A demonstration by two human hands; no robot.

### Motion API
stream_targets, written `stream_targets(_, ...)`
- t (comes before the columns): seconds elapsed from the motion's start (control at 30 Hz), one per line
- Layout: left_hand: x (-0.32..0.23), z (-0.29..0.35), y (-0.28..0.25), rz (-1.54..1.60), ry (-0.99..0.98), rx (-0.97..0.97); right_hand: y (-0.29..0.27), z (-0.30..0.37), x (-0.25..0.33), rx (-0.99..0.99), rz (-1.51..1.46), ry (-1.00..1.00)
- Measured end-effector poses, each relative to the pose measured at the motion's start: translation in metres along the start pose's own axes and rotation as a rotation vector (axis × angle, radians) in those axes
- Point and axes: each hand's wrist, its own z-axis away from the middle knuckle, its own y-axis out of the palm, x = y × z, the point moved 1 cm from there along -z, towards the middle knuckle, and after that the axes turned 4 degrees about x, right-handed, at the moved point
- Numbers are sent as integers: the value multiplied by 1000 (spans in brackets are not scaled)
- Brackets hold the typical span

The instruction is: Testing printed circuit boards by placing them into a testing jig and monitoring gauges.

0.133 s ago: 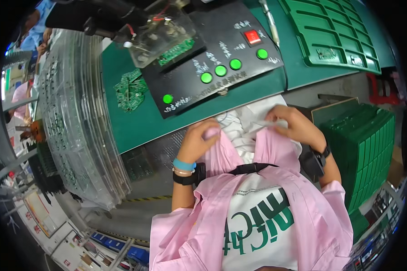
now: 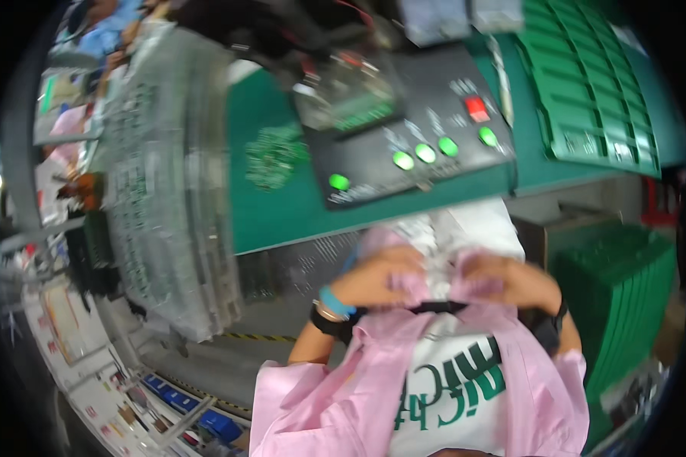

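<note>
While my left hand [image 2: 385, 278] and right hand [image 2: 511, 282] grasp the pink jacket [image 2: 362, 385] | it seems light, soft, hardly slippery | best hold: both front edges

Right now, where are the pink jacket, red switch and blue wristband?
Pink jacket [image 2: 532, 381], head view: on its right front panel.
Red switch [image 2: 476, 108], head view: middle of its face.
Blue wristband [image 2: 336, 301], head view: its outer surface.

1 head fisheye; faces down; hands [image 2: 377, 279] near
</note>
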Motion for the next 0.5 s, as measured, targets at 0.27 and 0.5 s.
stream_targets(0.27,-57,-5,-14,74,86,303,-13,15,40,196,-283,-115)
stream_targets(0.5,-71,3,-17,367,-38,382,0,2,47,-2,-132,-77)
